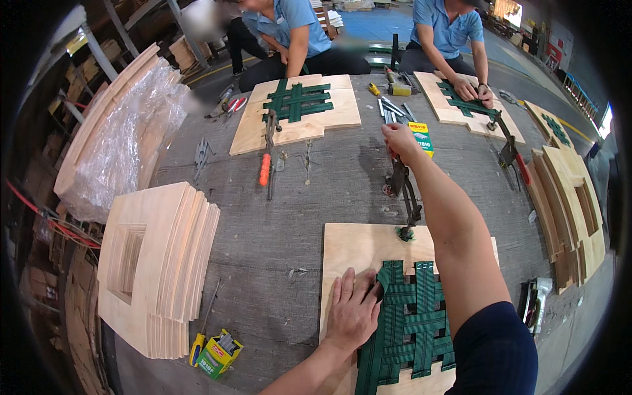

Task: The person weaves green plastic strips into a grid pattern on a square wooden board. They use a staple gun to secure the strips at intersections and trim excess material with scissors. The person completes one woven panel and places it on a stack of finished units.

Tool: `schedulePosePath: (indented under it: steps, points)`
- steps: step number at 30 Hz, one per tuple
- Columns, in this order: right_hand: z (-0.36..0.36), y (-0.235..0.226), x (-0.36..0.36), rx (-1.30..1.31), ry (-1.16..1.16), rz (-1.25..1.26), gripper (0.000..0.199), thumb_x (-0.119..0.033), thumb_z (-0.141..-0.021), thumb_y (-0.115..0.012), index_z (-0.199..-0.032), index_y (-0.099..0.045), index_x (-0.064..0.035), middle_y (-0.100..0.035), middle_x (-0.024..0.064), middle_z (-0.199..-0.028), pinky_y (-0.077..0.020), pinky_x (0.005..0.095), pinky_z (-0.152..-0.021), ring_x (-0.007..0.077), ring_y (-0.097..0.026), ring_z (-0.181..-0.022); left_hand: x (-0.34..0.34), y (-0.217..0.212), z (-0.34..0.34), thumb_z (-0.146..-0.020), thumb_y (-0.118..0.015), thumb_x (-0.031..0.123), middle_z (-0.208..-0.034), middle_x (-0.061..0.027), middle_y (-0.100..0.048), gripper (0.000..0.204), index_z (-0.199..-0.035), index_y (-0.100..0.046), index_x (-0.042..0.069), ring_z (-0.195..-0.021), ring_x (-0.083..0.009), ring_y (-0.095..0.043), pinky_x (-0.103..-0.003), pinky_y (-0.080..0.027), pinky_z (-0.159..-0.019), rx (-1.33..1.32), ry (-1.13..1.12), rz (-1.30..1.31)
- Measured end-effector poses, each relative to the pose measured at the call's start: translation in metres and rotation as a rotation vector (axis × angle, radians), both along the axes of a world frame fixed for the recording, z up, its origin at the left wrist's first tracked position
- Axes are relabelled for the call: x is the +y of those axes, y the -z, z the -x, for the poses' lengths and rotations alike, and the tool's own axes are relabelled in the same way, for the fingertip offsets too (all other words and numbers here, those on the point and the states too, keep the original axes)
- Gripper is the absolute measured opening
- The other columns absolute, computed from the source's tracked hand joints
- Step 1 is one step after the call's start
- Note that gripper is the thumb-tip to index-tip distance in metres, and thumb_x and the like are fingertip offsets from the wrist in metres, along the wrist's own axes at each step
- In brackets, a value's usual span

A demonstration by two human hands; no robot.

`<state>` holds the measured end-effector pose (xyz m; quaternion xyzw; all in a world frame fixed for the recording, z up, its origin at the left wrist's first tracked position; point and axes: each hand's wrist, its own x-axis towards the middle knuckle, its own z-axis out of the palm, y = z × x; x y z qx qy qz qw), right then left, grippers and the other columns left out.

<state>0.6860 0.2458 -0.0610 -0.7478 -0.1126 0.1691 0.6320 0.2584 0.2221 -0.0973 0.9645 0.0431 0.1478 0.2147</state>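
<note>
The left hand (352, 309) lies flat on the pale curved plywood seat panel (359, 247) at the near side of the grey bench (276, 217), its grip spread and pressing the left edge of the woven green webbing straps (411, 322) against the wood. The right hand (399, 139) reaches far across, its grip closed around the handle of a dark metal webbing stretcher tool (403, 191), whose near end bites a strap at the panel's far edge.

If the left palm eases, the panel may slide toward the far side under the tool's pull, or the strap may slip from the tool's jaw and snap back. The outstretched right forearm crosses over the weave and hides its right part.

Room is tight to the right, where stacked plywood frames (569, 210) stand near. To the left, a tall stack of plywood panels (161, 263) and a yellow-green staple box (218, 354) sit near the bench edge. Between them lies bare bench. Far off, two other people work at their own panels.
</note>
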Motion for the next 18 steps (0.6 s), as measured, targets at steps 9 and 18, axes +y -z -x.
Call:
schedulePosePath:
  steps: [9, 18]
  points:
    - [0.072, -0.127, -0.088, -0.375, -0.272, -0.031, 0.060, -0.055, -0.106, -0.046, -0.118, -0.072, -0.0030, -0.074, 0.0102, -0.101, -0.0519, 0.0367, -0.085, 0.0171, -0.065, -0.089, -0.006, 0.002, -0.001, -0.098, -0.058, 0.027, -0.146, -0.0147, -0.055, 0.039, -0.129, -0.066, 0.005, -0.142, -0.0419, -0.041, -0.056, -0.026, -0.119, 0.040, -0.073, -0.070]
    - [0.339, -0.049, -0.414, -0.310, 0.140, 0.808, 0.049, -0.042, -0.090, -0.070, -0.123, -0.066, -0.0047, -0.071, 0.0201, -0.106, -0.0536, 0.0472, -0.087, 0.0392, -0.068, -0.102, -0.019, -0.003, 0.015, -0.099, -0.052, 0.009, -0.121, -0.0255, -0.065, 0.028, -0.121, -0.061, -0.006, -0.116, -0.0445, -0.059, -0.047, -0.044, -0.106, -0.196, -0.122, 0.240]
